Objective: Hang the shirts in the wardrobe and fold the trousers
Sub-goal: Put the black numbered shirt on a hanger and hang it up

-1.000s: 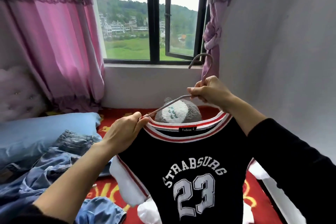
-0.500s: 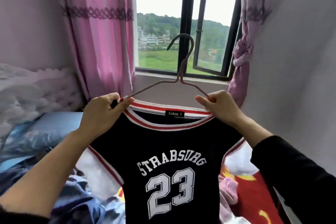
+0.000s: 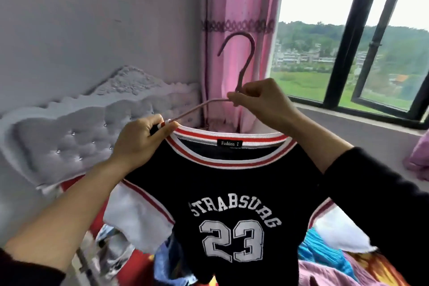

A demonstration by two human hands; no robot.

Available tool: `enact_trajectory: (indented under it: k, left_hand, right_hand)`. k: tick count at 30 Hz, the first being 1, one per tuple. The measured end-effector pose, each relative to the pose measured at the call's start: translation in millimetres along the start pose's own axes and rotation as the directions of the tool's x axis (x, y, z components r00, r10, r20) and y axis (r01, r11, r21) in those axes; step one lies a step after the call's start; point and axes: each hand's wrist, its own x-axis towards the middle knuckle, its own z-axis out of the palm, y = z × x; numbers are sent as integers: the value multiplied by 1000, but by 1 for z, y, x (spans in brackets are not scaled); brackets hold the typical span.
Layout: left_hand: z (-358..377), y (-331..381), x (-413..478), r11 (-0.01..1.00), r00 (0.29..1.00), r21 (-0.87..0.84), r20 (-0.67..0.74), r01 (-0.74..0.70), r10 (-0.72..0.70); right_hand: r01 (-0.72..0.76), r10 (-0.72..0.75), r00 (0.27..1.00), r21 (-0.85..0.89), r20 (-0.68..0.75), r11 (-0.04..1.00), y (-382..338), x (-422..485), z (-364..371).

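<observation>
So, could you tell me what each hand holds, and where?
Left hand pinches the shirt at its collar; right hand grips the hanger below its hook.

Shirt: "STRABSURG", "23"; neck label: "Fashion".

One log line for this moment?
left hand grips jersey collar | right hand pinches hanger neck | jersey on hanger, held up

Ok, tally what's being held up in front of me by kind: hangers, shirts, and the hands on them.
hanger: 1
shirt: 1
hands: 2, the left hand pinching the collar, the right hand gripping below the hook
Total: 4
</observation>
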Motion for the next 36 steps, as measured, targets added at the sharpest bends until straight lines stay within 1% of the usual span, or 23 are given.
enact_trajectory:
  k: [2,5,9,12,14,16,20,22,25,27,30,32,34,36]
  left_hand:
    - [-36,-17,-15,999,999,24,-22,39,-38]
    - [-93,-40,-33,995,993,45,-73,94,-91]
    - [-162,-72,-60,968,979,179,-137,175,-151]
    - [-213,-105,-86,919,970,321,-154,229,-188]
    - [-248,-127,-105,896,966,365,-151,253,-211]
    - [-290,-150,-123,869,948,378,-138,319,-287]
    - [-373,-195,-152,768,912,502,-128,398,-390]
    - [-408,-219,-166,707,876,540,-134,456,-463]
    - [-455,-255,-191,584,782,576,-169,572,-600]
    - [-483,-279,-207,525,727,573,-196,629,-658]
    - [-524,-312,-227,473,663,530,-253,704,-705]
    - [-550,-334,-234,433,632,534,-269,726,-727]
    - [-574,-356,-237,400,609,544,-280,737,-742]
    - [-594,-377,-234,389,597,539,-289,747,-748]
  right_hand:
    - [45,-50,995,51,85,998,-24,11,26]
    - [106,-125,981,130,146,986,-63,25,67]
    - [124,-163,966,193,198,973,-121,39,132]
    - [113,-169,948,210,269,971,-168,46,185]
    - [123,-191,931,225,311,967,-199,51,219]
    - [156,-234,908,239,347,959,-234,54,259]
    - [207,-285,871,227,400,952,-302,61,335]
    - [209,-288,851,221,438,953,-331,64,371]
    - [208,-297,804,224,515,952,-372,70,424]
    - [222,-314,776,229,547,948,-402,75,457]
    - [268,-349,745,225,568,937,-445,83,501]
    - [297,-360,731,205,579,933,-469,92,531]
    - [313,-364,733,190,575,930,-491,103,564]
    - [321,-370,733,190,570,928,-512,115,596]
